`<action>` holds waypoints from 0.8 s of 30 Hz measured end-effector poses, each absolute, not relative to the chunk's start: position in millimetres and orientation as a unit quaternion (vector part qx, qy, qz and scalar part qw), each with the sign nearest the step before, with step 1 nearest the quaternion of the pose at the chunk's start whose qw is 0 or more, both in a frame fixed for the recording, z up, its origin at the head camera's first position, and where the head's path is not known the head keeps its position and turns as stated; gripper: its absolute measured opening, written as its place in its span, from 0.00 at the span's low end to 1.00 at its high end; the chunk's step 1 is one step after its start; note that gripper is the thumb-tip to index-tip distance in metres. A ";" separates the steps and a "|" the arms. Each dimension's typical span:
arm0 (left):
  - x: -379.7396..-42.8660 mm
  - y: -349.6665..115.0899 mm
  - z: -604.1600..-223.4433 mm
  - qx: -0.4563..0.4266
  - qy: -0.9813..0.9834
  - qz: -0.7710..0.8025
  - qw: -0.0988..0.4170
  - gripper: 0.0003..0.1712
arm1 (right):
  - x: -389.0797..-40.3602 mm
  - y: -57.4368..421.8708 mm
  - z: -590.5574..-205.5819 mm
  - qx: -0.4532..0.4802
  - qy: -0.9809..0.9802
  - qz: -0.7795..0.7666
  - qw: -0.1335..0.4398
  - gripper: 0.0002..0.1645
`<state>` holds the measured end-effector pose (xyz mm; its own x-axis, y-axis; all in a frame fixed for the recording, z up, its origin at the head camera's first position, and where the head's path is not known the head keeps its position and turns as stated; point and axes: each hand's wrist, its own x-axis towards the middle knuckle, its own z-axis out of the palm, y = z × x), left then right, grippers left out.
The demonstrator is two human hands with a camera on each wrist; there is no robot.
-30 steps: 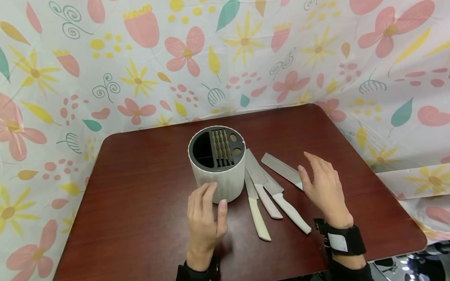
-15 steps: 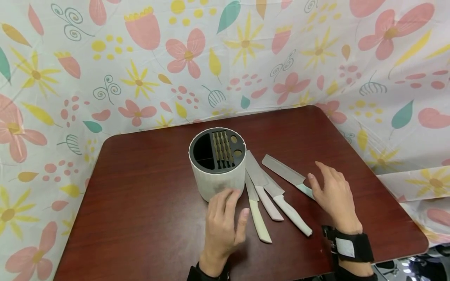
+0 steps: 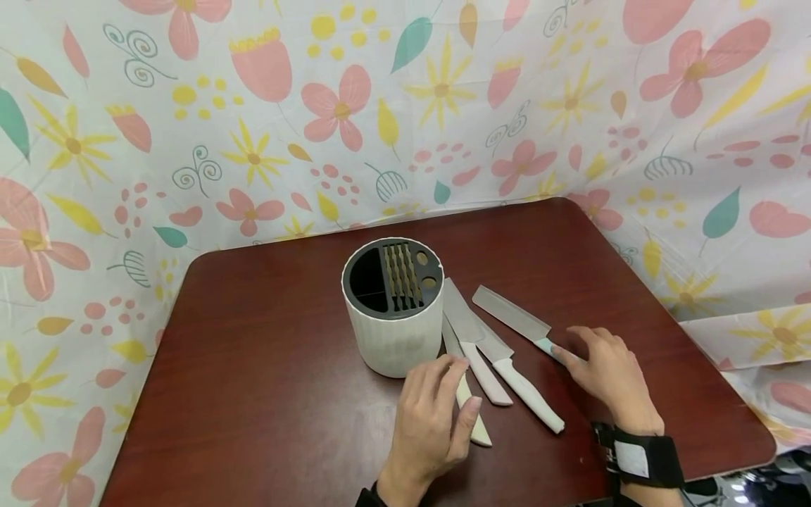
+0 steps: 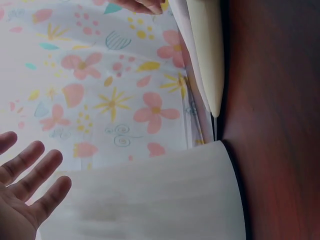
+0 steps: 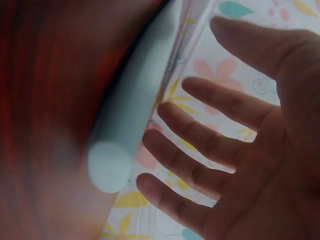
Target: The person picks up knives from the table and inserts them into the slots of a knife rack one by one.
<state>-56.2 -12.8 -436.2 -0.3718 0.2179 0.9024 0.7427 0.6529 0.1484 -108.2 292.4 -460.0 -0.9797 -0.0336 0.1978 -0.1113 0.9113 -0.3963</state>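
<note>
A round white knife block [image 3: 395, 345] with a black slotted top stands on the table. To its right lie several knives: one with a cream handle [image 4: 207, 55], one with a pinkish-white handle [image 3: 486, 379], one with a white handle [image 3: 529, 394], and a broad-bladed knife [image 3: 510, 311] with a pale blue handle [image 5: 135, 95]. My left hand [image 3: 431, 426] hovers in front of the block, hiding part of the cream handle; its fingers are loosely spread around nothing. Beside the pale blue handle is my right hand [image 3: 611, 370], fingers extended and apart from the handle in the right wrist view.
The dark red-brown table [image 3: 253, 366] has rounded corners. A floral cloth [image 3: 355, 162] hangs behind it and along the right side. Below the right front edge, shiny metal parts [image 3: 738, 486] show.
My left hand has moved right, from in front of the block to over the cream handle. The right hand has shifted right and lower, along the pale blue handle. The knives have not moved.
</note>
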 end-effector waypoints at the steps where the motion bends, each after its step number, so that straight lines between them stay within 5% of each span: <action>1: -55.3 -12.0 -436.8 -0.309 -0.781 -0.280 0.465 0.22 | -107.3 293.8 -460.8 0.037 -0.975 0.206 0.076 0.31; 6: -51.6 -9.5 -438.5 -0.308 -0.789 -0.282 0.452 0.22 | -106.3 298.7 -466.9 0.042 -0.979 0.200 0.027 0.31; 24: -46.2 -4.6 -439.1 -0.306 -0.799 -0.277 0.436 0.23 | -103.5 311.2 -469.4 0.036 -0.977 0.211 -0.019 0.22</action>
<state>-46.2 -4.6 -439.1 -0.4316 0.2479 0.8674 0.7311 0.6593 0.1754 -103.5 311.2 -469.4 -0.9968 -0.0776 -0.0212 -0.0619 0.9084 -0.4135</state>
